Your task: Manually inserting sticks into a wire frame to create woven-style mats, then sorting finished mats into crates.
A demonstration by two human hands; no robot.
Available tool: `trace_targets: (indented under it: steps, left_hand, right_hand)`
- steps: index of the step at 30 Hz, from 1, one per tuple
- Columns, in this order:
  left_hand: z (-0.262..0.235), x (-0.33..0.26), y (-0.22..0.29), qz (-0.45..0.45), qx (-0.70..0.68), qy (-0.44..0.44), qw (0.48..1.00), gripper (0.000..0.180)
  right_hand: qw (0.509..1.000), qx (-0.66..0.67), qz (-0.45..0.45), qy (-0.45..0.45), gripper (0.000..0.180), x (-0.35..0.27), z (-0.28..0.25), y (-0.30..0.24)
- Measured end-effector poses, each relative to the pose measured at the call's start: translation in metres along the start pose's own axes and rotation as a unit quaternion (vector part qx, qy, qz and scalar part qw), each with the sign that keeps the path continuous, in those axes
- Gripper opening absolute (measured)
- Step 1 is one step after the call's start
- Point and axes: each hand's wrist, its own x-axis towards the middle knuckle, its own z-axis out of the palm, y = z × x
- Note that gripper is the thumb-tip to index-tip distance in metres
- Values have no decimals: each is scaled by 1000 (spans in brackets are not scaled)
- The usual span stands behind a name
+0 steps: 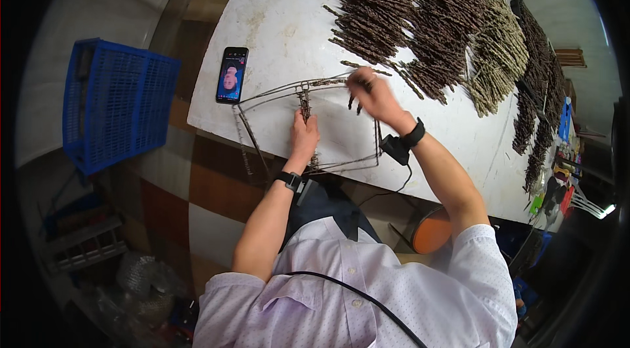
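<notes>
A pale shirt [321, 302] lies below the left hand [304, 138], which grips the wire frame [305, 106]; the right hand [374, 95] seemingly pinches dark twigs [359, 109]. A slackened left grip could tip the frame.

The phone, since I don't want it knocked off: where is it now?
In the head view, the phone is at upper left, on the white table near its left edge, beside the upper-left corner of the wire frame.

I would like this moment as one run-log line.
left hand: gripping wire frame | right hand: at frame's far edge, holding dark sticks | table: phone, stick piles
</notes>
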Motion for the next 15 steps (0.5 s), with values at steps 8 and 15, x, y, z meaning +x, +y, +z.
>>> trace_targets:
  steps: [8,15]
  left_hand:
    - [-15,-9,-2,14,101,-2,995,32]
    - [-2,-18,8,5,92,-25,995,31]
  right_hand:
    - [952,-279,92,91,32,84,-45,47]
    - [868,-480,-19,125,45,83,-22,74]
